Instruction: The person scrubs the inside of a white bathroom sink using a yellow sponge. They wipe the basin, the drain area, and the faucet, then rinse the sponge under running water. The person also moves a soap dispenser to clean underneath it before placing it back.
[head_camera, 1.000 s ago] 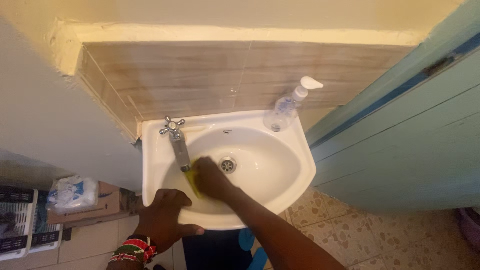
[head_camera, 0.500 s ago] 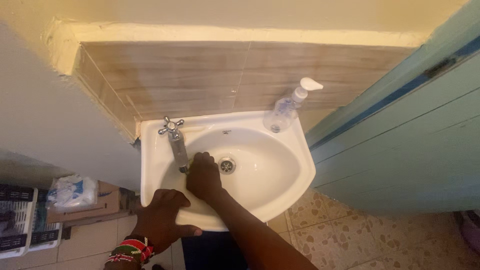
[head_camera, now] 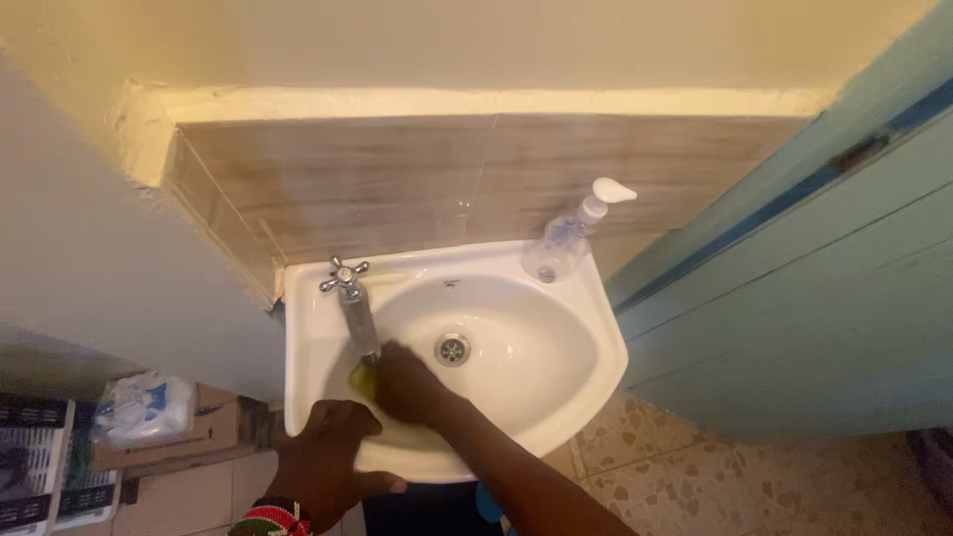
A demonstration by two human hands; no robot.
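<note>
R hand is down in the white sink, fingers curled tight on a yellow sponge that pokes out by the fingertips, right under the tap. L hand lies flat on the front rim, holding nothing. Knuckles could bump the tap. Wet rim, so the L hand could slip.

White wall-mounted basin, chrome tap and clear pump bottle on its rim
</note>
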